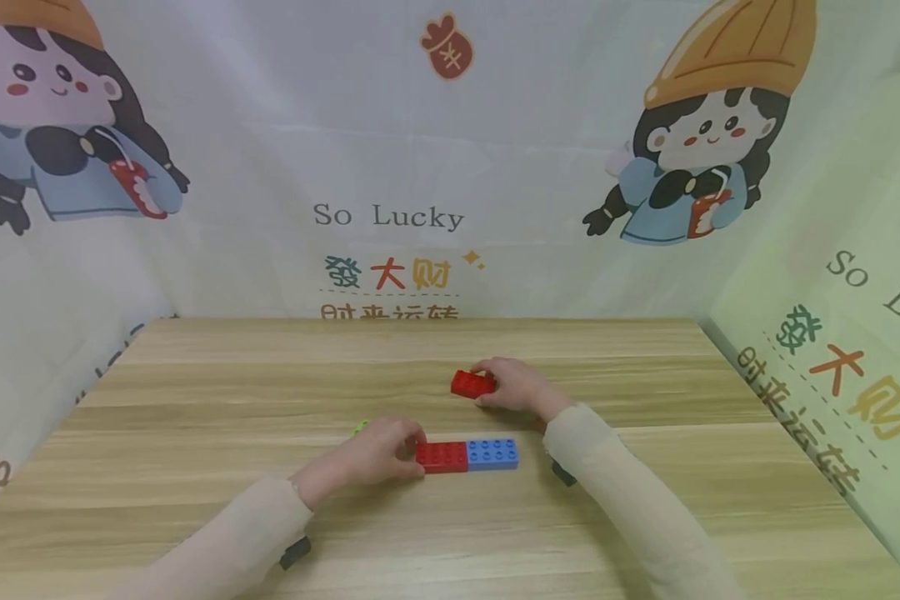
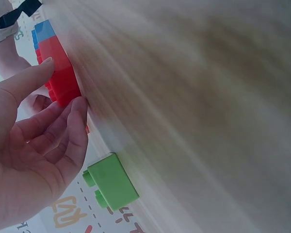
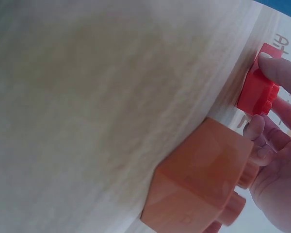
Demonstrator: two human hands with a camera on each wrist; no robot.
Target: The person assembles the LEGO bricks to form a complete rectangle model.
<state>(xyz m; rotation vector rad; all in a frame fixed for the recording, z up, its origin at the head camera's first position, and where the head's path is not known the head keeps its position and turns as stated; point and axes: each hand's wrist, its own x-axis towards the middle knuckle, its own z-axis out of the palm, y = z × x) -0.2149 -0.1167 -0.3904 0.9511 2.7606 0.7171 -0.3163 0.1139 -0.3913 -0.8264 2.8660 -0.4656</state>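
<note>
A red toy building brick point(image 1: 442, 457) and a blue brick point(image 1: 492, 454) lie end to end in a row on the table, studs up. My left hand point(image 1: 381, 451) pinches the red one at its left end, with the thumb on the near side in the left wrist view. Farther back, my right hand point(image 1: 515, 385) holds another red brick point(image 1: 471, 384) between thumb and fingers. In the right wrist view this brick point(image 3: 258, 86) appears at or close to the tabletop; whether it touches is unclear.
Behind my left hand stands a green brick point(image 2: 112, 182), mostly hidden in the head view. An orange-brown brick point(image 3: 199, 179) is beside my right wrist. A printed cloth point(image 1: 390, 150) hangs behind the wooden table point(image 1: 270, 375) and along its sides.
</note>
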